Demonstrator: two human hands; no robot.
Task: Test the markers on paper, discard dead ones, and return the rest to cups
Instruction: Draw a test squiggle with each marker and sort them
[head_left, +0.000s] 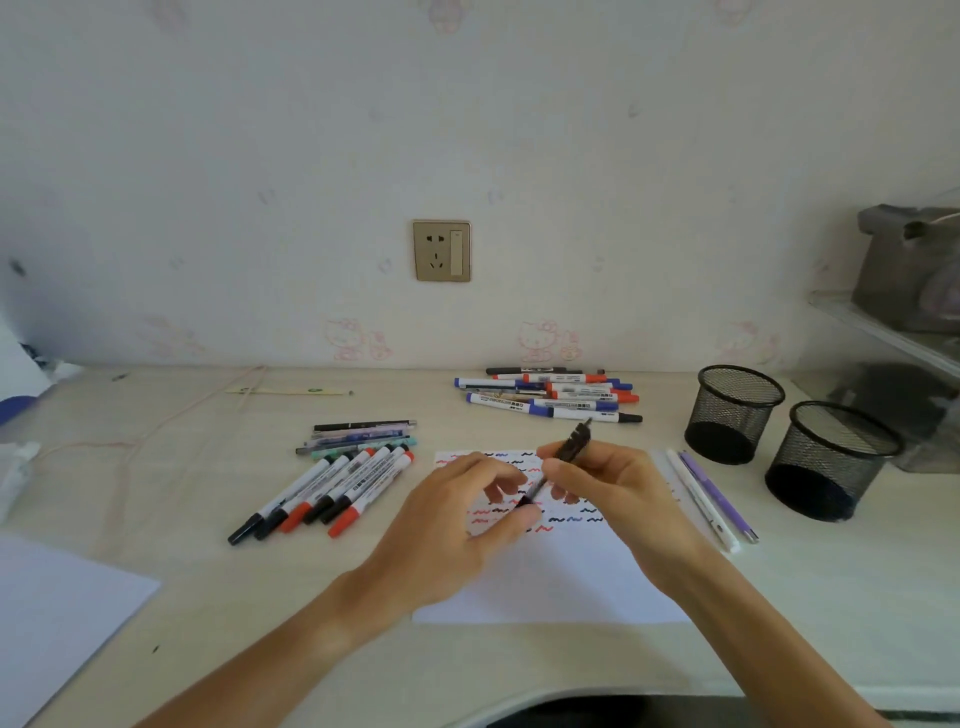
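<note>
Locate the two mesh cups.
Head view: both mesh cups stand at the desk's right, right of the paper, beyond two pens.

Both hands meet over the paper (561, 577), which is covered in red, blue and black squiggles. The right hand (615, 486) grips a black pen (563, 454) slanting up to the right, and the left hand (457, 512) pinches its lower end. Left of the paper lies a fan of markers (332, 491); another pile (550, 397) sits behind. Two purple pens (714, 493) lie right of the paper, near two black mesh cups (735, 413) on the surface (208, 519)
</note>
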